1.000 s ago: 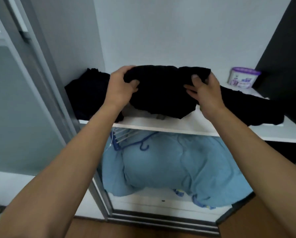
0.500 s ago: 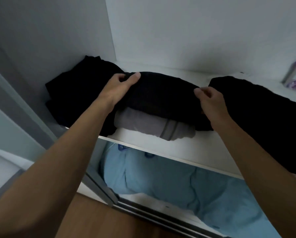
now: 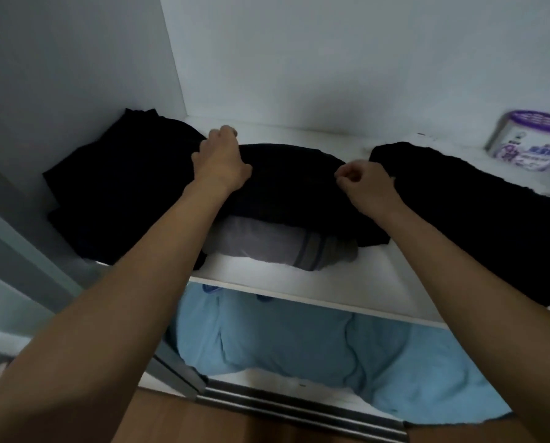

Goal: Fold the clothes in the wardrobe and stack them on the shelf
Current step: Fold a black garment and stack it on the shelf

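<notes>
Three black piles (image 3: 294, 187), one grey garment (image 3: 260, 246)

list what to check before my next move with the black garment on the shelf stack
1. Black garment lies on top of the grey garment: ok
2. Stack sits wholly on the shelf, behind its front edge: ok
3. Edges line up: not ok, the grey garment sticks out in front
4. Left hand gripping the black garment's far edge: cannot tell
5. Right hand holding cloth in its curled fingers: cannot tell
</notes>
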{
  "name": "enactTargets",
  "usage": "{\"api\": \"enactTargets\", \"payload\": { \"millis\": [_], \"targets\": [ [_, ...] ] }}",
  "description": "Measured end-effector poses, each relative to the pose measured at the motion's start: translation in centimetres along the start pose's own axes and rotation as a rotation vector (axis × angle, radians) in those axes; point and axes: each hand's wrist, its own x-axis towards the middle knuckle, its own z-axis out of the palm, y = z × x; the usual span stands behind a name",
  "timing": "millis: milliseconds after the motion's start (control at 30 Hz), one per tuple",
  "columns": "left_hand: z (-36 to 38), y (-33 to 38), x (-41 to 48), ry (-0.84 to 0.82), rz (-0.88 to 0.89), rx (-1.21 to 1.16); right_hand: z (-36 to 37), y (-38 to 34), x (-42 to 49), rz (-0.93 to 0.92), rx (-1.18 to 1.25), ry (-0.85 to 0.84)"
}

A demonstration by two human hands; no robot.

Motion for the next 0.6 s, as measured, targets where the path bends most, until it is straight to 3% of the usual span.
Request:
{"api": "enactTargets", "payload": {
  "millis": [133,233,333,433,500,600],
  "targets": [
    [0.4,3.4,-0.9,0.193,0.485,-0.186,-2.3,1.9,-1.3,0.017,-0.082,0.086],
    [2.7,6.9,-2.1,0.046,0.667,-0.250,-5.3,4.9,-2.4,0.085,-0.229,0.222],
    [6.1,8.9,-2.8,-0.098,0.767,-0.082,-8.8,8.8,-3.6,0.306,-0.520,0.254],
    [8.7,9.3,-2.8,-0.125,0.809,0.128,-10.8,12.3,-5.4,0.624,-0.575,0.130],
    [9.4,9.6,-2.5,-0.114,0.770,0.137,-11.0,14.4,-6.8,0.634,-0.536,0.130],
    [10.0,10.2,-2.7,-0.076,0.718,0.178,-10.7,16.3,-8.1,0.481,-0.466,0.291]
  ]
}}
